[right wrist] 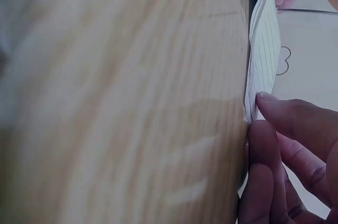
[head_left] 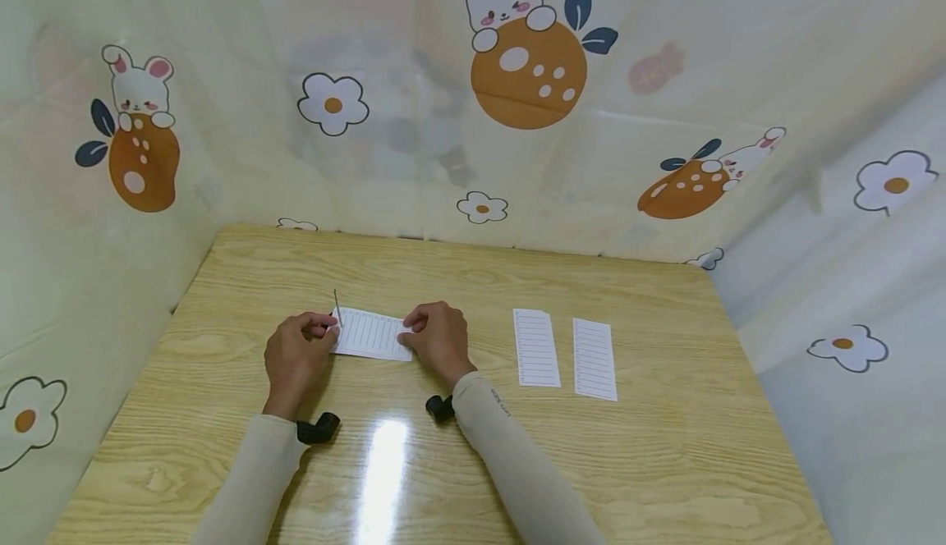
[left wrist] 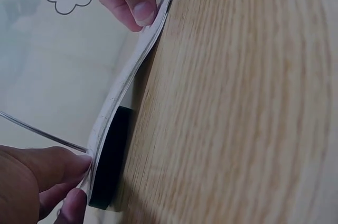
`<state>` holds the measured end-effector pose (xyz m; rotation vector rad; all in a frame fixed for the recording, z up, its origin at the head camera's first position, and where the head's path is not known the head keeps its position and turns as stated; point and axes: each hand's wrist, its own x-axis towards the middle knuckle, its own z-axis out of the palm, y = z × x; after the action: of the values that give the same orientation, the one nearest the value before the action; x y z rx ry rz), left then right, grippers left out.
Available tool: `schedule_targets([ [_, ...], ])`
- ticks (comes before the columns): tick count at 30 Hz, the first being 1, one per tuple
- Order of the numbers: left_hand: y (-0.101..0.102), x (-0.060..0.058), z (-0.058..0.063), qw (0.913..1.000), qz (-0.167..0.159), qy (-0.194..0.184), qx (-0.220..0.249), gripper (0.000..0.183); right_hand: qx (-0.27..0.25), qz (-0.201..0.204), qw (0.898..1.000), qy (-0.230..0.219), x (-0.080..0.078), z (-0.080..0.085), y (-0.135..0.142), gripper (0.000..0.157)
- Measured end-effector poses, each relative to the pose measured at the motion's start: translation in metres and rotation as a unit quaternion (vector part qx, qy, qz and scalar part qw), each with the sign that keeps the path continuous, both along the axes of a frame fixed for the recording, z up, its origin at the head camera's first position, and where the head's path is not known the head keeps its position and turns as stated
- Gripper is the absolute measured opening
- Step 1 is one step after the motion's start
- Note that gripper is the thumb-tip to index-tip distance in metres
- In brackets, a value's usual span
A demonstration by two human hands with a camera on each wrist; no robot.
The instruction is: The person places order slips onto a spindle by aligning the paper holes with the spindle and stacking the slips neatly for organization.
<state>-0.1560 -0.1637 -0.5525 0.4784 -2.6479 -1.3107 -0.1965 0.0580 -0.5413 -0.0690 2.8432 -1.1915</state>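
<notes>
A small stack of lined paper slips (head_left: 374, 335) lies sideways on the table, its left end pierced by a thin upright metal spike (head_left: 337, 307). Under that end sits the spike's black base (left wrist: 110, 158), visible in the left wrist view. My left hand (head_left: 298, 358) pinches the slips right beside the spike. At the other end, my right hand (head_left: 441, 340) pinches the slips between thumb and fingers. Seen edge-on in the left wrist view, the slips slope from the raised base down towards the tabletop.
Two more lined slips, a nearer-left one (head_left: 537, 348) and a right one (head_left: 594, 359), lie apart on the wooden table (head_left: 665, 446) to the right of my right hand. A printed curtain (head_left: 399, 159) hangs along the table's back and sides.
</notes>
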Motion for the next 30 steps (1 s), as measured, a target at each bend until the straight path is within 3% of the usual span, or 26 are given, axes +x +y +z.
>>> schedule_targets([
  [7, 0.004, 0.008, 0.000, 0.9995, 0.016, 0.024, 0.014, 0.019, -0.036, 0.001, 0.999, 0.002, 0.002, -0.002, 0.008, 0.015],
  [18, 0.020, 0.022, 0.004, 0.9939, 0.054, 0.090, 0.034, 0.017, -0.087, 0.022, 0.996, 0.024, 0.006, 0.012, 0.022, 0.019],
  [30, 0.064, 0.032, 0.006, 0.9864, 0.008, 0.143, 0.080, 0.010, -0.134, 0.051, 0.989, 0.040, 0.008, 0.027, 0.048, 0.024],
])
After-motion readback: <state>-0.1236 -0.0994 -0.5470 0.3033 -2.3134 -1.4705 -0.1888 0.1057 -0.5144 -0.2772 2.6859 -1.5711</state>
